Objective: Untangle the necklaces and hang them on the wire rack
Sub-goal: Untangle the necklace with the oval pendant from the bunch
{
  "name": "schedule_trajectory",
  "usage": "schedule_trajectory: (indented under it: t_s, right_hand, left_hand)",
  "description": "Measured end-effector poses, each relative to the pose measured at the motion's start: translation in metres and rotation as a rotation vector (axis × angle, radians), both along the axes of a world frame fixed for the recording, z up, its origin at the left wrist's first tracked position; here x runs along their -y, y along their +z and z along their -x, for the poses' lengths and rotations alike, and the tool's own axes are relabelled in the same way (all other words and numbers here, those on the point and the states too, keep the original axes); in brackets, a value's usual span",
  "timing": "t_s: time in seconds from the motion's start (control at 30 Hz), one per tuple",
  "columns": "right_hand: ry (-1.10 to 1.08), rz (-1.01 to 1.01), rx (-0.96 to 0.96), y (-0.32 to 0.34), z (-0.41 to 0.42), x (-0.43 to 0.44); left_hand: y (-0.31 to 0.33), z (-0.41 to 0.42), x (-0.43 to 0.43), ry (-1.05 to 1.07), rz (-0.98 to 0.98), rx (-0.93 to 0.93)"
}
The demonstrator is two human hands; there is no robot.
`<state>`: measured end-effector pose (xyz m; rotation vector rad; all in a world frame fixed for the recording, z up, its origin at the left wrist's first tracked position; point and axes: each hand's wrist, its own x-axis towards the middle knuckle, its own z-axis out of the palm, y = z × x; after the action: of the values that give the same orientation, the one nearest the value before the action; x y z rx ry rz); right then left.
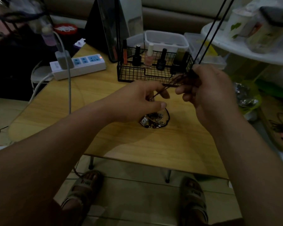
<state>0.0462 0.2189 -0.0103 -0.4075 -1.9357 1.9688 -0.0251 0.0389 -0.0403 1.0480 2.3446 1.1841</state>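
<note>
A tangle of dark cord necklaces (154,120) with beads and a small silver pendant lies on the wooden table (88,98). Above it, my left hand (137,101) pinches a thin brown cord (168,85) that runs across to my right hand (207,93), whose curled fingers grip the same cords. Two black cords (212,30) rise taut from my right hand toward the upper right, out of the picture. The black wire rack (153,69) stands just behind my hands, holding several nail polish bottles.
A white power strip (78,66) with a plugged charger and cables lies at the table's back left. White plastic boxes (167,39) sit behind the rack. A round white shelf (245,46) with containers stands at the right. My sandalled feet show under the table's front edge.
</note>
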Motion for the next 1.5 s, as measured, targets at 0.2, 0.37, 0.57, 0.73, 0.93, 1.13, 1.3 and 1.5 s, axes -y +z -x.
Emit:
schedule_trajectory:
  t_s: [0.2, 0.37, 0.57, 0.73, 0.93, 1.13, 1.3, 1.5]
  right_hand:
    - [-0.114, 0.077, -0.042, 0.002, 0.000, -0.004]
    - [-0.135, 0.108, -0.070, -0.001, 0.002, -0.006]
    - [-0.224, 0.364, -0.098, 0.000, 0.002, -0.017]
    - [-0.220, 0.400, 0.035, -0.007, 0.005, -0.021]
    - [0.204, -0.276, 0.318, -0.016, 0.001, -0.007]
    - [0.492, -0.326, 0.287, -0.013, -0.002, -0.001]
    - [0.431, -0.353, 0.267, -0.018, 0.002, -0.003]
    - [0.457, -0.259, 0.283, -0.017, 0.002, -0.003]
  left_hand:
    - [-0.004, 0.006, -0.003, 0.069, 0.027, -0.026]
    - [-0.010, 0.007, -0.001, 0.058, 0.159, -0.098]
    - [-0.005, 0.009, 0.002, 0.169, 0.042, -0.052]
    - [0.005, 0.004, 0.008, 0.173, -0.113, 0.129]
    - [0.005, 0.006, 0.007, 0.175, -0.155, 0.165]
    - [0.006, 0.007, 0.007, 0.124, -0.231, 0.219]
    - [0.007, 0.010, 0.011, 0.119, -0.218, 0.186]
    - [0.004, 0.008, 0.011, 0.072, -0.111, -0.062]
